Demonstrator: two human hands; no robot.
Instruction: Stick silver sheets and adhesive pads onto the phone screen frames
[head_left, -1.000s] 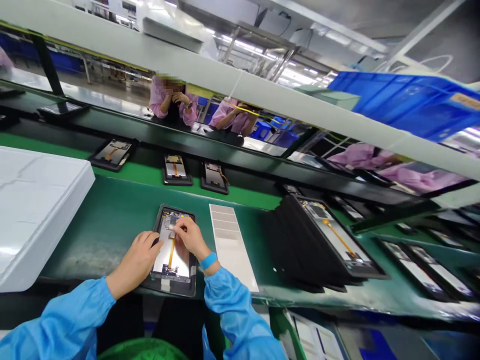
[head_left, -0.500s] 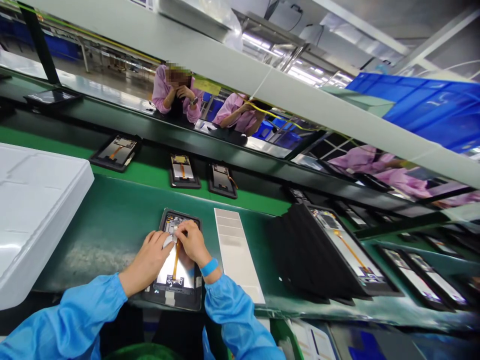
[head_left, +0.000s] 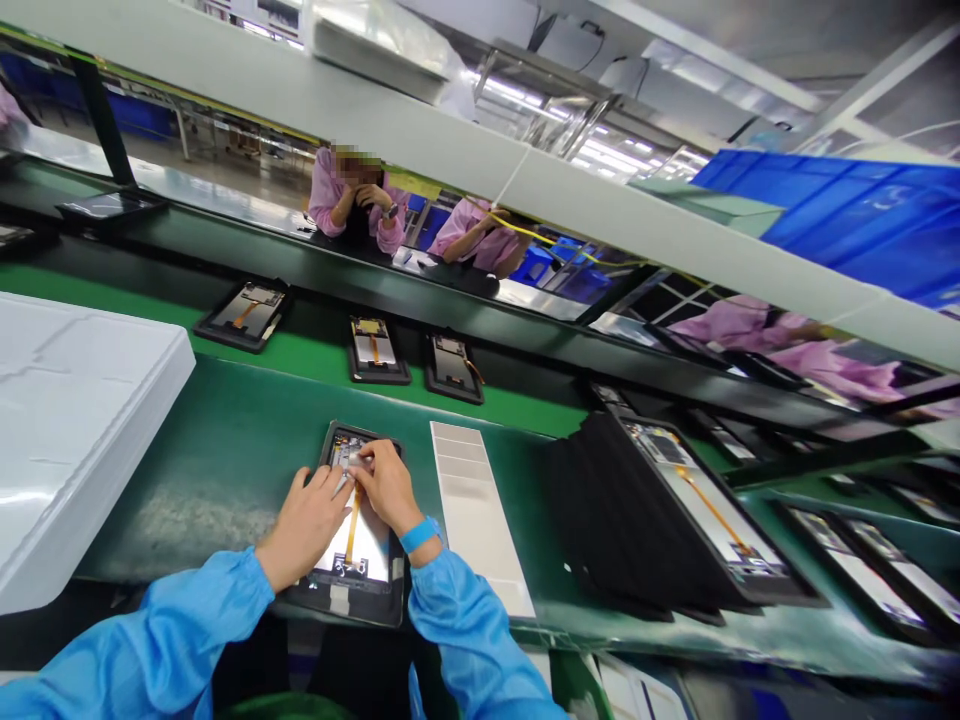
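Note:
An opened tablet (head_left: 363,604) with a black frame lies on the green bench in front of me, its inner side up. An orange ribbon cable (head_left: 352,530) runs lengthwise over its silvery middle, below the circuit board (head_left: 346,447). My left hand (head_left: 311,525) rests over the tablet's left edge, fingers stretched toward the cable's upper end. My right hand (head_left: 390,488), with a blue band at the wrist, is closed in a pinch at that same end. Whatever small piece lies between its fingertips is hidden. Both hands' fingertips nearly meet there.
A pale sheet of stickers (head_left: 480,510) lies right of the tablet. Further right is a fanned black stack topped by another opened tablet (head_left: 697,490). A white tray (head_left: 82,430) stands left. Several opened tablets, one here (head_left: 377,350), sit on the green strip behind. People in pink sit opposite.
My left hand has shifted a little right, its fingertips closer to the right hand's. The right hand stays pinched at the cable's upper end. The view has shifted slightly.

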